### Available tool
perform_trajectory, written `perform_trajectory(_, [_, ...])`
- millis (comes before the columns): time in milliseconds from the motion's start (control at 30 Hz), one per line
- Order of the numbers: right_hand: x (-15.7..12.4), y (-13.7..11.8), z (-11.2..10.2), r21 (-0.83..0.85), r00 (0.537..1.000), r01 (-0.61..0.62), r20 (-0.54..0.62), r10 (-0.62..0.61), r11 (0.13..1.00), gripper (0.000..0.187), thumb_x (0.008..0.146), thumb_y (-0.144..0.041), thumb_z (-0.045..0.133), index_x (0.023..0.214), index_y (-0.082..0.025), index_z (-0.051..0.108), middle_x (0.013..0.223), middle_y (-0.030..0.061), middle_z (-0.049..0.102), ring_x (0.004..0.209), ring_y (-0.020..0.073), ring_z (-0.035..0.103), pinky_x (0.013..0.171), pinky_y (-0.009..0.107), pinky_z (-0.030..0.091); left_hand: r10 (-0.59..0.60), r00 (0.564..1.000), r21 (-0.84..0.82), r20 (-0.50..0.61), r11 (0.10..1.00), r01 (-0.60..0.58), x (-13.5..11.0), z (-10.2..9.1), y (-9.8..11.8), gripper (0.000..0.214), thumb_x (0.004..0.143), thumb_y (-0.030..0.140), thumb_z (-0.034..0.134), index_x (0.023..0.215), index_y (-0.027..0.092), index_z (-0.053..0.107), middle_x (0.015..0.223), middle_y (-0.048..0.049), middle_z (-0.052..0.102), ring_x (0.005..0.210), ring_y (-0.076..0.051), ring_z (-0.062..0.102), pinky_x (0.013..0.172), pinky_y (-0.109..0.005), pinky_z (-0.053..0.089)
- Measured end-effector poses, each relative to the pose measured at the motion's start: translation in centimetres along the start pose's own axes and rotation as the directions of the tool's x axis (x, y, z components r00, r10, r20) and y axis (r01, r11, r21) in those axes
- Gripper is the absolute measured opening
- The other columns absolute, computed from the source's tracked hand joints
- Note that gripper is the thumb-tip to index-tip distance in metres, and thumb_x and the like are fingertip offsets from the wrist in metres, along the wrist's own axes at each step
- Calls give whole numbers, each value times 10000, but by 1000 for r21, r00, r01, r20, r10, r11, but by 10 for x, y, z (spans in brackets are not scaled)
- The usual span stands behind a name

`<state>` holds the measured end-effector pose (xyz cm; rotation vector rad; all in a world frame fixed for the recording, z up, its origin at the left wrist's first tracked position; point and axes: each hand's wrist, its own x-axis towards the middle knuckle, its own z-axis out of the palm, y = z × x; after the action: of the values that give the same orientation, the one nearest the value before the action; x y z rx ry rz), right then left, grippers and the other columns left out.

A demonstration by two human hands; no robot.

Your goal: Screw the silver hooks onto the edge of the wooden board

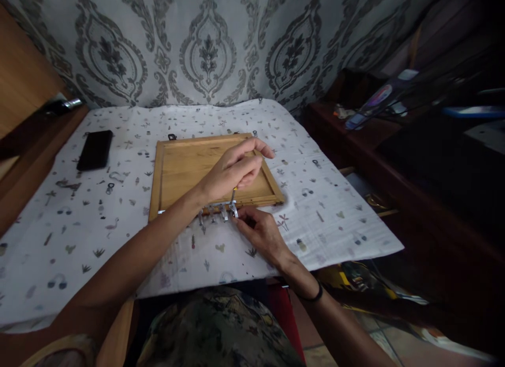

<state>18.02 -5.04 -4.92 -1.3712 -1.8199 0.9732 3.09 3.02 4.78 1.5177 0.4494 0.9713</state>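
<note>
A shallow wooden tray-like panel with a raised rim (189,169) lies on the patterned cloth. Along its near edge runs a metal hook rail (213,213) with several hooks hanging toward me. My left hand (239,167) is above the panel's right half, closed around a small screwdriver (234,195). Only its shaft and a bit of yellow show below the fingers; the tip meets the rail near its right end. My right hand (264,234) pinches the rightmost hook of the rail between thumb and fingers.
A black phone (95,150) rests at the left on the white printed cloth (315,219). Wooden furniture (29,67) borders the left. At the right stands a dark cabinet (426,198) with a bottle (371,106) on top and an open drawer (365,190). A patterned curtain (209,46) hangs behind.
</note>
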Motion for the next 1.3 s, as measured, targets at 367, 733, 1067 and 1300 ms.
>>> perform_trajectory(367, [2, 1, 2, 2, 1000, 13, -6, -13, 1000, 188, 907, -344, 600, 784, -203, 610, 675, 0, 599, 628, 144, 520, 607, 268, 386, 10, 968, -44, -249, 999, -21, -1, 22, -6, 125, 1016, 296, 544, 929, 217, 502, 566, 111, 300, 458, -61, 268, 439, -179, 239])
perform_trajectory(733, [0, 2, 0, 4, 1000, 1, -9, -1, 1000, 159, 912, -332, 625, 853, -192, 673, 726, 14, 663, 659, 154, 567, 622, 263, 411, 36, 999, -120, -37, 992, -40, 3, 0, -9, 254, 929, 454, 634, 928, 223, 527, 481, 142, 245, 385, -58, 170, 388, -205, 201])
perform_trajectory(1067, [0, -1, -1, -1, 1000, -7, 3, 7, 1000, 165, 927, -322, 617, 828, -195, 654, 719, 6, 650, 654, 147, 557, 621, 255, 396, -28, 985, 120, 170, 993, 7, 3, 8, 4, 140, 1003, 344, 563, 957, 212, 552, 510, 91, 376, 439, -81, 310, 444, -232, 270])
perform_trajectory(1300, [1, -2, 0, -7, 1000, 15, -15, -15, 1000, 116, 896, -258, 635, 802, -194, 660, 697, -2, 665, 626, 142, 562, 605, 251, 393, 101, 928, 65, -359, 994, -83, -3, 27, -14, 315, 993, 501, 641, 903, 234, 500, 581, 97, 330, 469, -78, 305, 441, -223, 293])
